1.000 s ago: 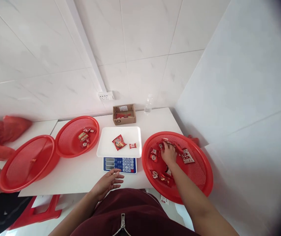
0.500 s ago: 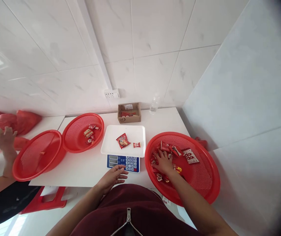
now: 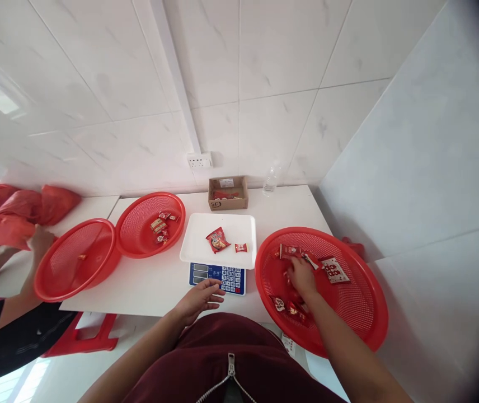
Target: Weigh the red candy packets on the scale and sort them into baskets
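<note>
The left hand (image 3: pixel 201 301) is nearest: empty, fingers loosely spread and half curled. Just beyond its fingertips is the keypad (image 3: pixel 233 275), where a careless drop of that hand could press a key. The right hand (image 3: pixel 302 278) is down in a basket (image 3: pixel 361 296), fingers bent among red packets (image 3: pixel 289 252); its fingertips are hidden, so whether it has hold of one cannot be told. Slick wrappers might slip from a light pinch. The basket's rim, on the near side of the right hand, seems to jut past the table (image 3: pixel 139 294); leaning there might tip it. To that hand's left, the rim comes close to the tray (image 3: pixel 195 246), and a nudge could jog it.

The basket is round, flared plastic with mesh walls. Right of the right hand lies a flat white pouch (image 3: pixel 335 270). Beyond the left hand, the smooth, round-cornered tray bears a glossy snack (image 3: pixel 217 239) and a small sweet (image 3: pixel 241 248). Farthest from both hands stand a cardboard box (image 3: pixel 228 205) and a clear bottle (image 3: pixel 270 182).
</note>
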`<state>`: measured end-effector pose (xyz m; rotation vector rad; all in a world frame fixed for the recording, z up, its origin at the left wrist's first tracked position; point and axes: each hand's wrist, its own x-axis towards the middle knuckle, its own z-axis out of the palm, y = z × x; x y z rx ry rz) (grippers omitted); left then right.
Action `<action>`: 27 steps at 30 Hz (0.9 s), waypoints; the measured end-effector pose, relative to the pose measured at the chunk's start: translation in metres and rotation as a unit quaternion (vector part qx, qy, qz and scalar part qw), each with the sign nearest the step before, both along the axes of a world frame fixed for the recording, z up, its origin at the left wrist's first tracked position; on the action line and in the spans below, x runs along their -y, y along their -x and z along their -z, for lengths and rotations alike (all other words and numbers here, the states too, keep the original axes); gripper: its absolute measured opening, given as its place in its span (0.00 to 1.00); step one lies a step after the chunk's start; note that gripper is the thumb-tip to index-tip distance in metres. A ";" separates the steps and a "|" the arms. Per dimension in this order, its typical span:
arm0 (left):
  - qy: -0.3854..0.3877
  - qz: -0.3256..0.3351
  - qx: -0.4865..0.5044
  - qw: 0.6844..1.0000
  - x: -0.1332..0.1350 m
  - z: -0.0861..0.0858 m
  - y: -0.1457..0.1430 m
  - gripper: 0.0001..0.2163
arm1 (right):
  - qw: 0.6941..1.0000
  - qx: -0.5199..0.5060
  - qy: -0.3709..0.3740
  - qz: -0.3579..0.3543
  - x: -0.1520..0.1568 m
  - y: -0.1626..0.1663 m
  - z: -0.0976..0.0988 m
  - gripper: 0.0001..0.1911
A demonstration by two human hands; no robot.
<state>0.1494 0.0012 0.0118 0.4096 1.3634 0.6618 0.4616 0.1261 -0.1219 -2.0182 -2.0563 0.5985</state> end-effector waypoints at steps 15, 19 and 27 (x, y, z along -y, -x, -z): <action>0.001 0.010 0.006 1.000 0.007 0.004 0.013 0.21 | 0.990 -0.048 0.127 0.031 0.034 -0.010 0.008 0.35; 0.002 0.020 0.008 1.000 0.005 0.002 0.011 0.21 | 0.980 0.046 0.191 0.019 0.050 0.031 0.004 0.39; -0.004 0.036 0.015 0.999 0.004 0.004 0.013 0.22 | 0.997 0.001 0.069 0.024 0.044 0.034 -0.008 0.19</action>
